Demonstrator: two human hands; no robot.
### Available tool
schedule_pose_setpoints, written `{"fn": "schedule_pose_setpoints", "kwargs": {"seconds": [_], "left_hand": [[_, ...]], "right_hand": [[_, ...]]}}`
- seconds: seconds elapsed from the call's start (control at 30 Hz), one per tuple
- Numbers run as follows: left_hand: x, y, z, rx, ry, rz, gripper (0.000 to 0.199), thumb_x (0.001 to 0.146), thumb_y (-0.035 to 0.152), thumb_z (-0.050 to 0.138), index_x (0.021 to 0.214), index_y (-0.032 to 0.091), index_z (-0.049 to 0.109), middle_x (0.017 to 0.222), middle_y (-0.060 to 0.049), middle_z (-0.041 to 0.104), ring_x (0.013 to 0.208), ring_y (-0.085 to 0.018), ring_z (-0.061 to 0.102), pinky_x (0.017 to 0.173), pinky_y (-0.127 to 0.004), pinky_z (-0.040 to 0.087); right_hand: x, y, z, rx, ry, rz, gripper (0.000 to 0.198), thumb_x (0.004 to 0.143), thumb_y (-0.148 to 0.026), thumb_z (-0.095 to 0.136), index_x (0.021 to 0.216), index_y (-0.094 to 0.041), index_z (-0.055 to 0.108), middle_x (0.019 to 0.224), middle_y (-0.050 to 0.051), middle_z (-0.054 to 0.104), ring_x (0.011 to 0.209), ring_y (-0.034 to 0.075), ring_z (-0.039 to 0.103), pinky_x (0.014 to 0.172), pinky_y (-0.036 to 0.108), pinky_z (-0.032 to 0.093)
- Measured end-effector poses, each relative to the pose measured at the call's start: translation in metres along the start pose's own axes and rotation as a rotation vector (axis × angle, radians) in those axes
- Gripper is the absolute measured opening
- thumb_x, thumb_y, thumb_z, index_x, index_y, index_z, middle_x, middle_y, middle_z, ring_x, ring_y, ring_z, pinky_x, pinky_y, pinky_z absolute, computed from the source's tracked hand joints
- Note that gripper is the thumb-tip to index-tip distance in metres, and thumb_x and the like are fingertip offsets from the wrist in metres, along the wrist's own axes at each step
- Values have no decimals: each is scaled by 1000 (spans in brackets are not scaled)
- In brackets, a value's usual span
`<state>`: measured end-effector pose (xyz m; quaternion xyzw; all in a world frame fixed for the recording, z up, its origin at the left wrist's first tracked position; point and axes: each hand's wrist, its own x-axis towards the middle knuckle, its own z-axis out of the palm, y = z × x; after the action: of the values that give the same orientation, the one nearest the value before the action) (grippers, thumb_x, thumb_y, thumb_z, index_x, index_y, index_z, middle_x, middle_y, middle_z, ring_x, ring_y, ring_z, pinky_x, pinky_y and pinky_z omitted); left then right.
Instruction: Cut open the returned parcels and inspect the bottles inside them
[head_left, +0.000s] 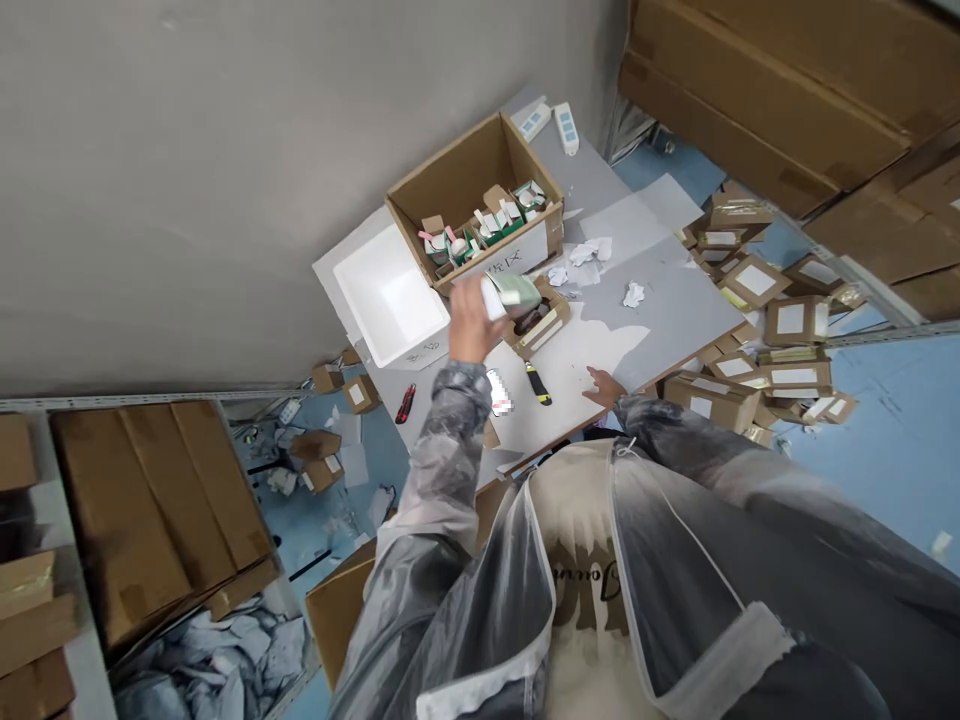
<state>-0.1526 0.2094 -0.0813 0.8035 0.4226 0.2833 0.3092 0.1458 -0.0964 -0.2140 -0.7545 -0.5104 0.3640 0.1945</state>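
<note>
My left hand (471,318) is closed around a small pale green-and-white box (516,291), slightly blurred. It is above the table, just in front of a large open carton (517,247). Partly beneath it lies a small open cardboard box (551,325) with dark items inside. My right hand (604,387) rests at the table's near edge, fingers spread and holding nothing. Between my hands lies a black-and-yellow utility knife (538,383). A white paper label (498,390) is close to my left wrist.
The large carton holds several green-and-white boxes (495,222). Beside it stands a white foam box (390,295). A red cutter (406,404), crumpled paper (634,294) and power strips (566,130) lie on the table (675,320). Parcels (795,320) are piled on the floor at right.
</note>
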Motion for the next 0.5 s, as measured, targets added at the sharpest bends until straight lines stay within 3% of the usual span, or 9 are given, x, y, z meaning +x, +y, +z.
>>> {"fn": "schedule_pose_setpoints", "kwargs": {"seconds": [0.1,0.17,0.23,0.3,0.4,0.5], "left_hand": [[116,-12,-61,51,95,-10,84,124,65,83,182,14,51,184,-28,57,186,-50,42,163,-73,28],[190,-23,-74,139,82,-44,88,126,67,79,179,4,46,183,-32,55,187,-50,39,162,-76,25],[249,-41,-67,189,71,-96,88,126,65,80,175,1,47,181,-34,56,185,-49,42,160,-77,27],[289,-66,-46,238,52,-143,83,124,61,82,174,3,51,179,-34,59,183,-50,47,158,-77,31],[314,-108,-10,361,-66,-188,80,117,49,87,175,4,56,182,-35,59,181,-51,51,156,-75,36],[313,-148,22,470,-232,-248,82,107,41,94,173,5,60,185,-35,59,181,-52,49,154,-80,37]], "right_hand": [[-13,-4,9,-7,8,114,63,89,-51,75,148,-28,81,142,21,84,123,45,84,118,60,73],[-12,-16,18,7,49,132,65,92,-46,72,152,-26,81,151,22,83,143,49,82,134,69,68],[-5,-33,27,25,136,55,60,97,-43,70,154,-31,85,159,21,83,156,51,78,143,77,62],[6,-54,31,28,217,-78,58,104,-40,68,160,-40,86,165,16,83,166,52,73,146,84,59],[28,-84,28,-17,231,-244,66,112,-34,65,173,-51,80,181,5,75,186,46,57,154,83,53],[61,-104,15,-88,171,-349,72,113,-25,62,179,-48,78,192,0,66,195,41,44,160,79,47]]}}
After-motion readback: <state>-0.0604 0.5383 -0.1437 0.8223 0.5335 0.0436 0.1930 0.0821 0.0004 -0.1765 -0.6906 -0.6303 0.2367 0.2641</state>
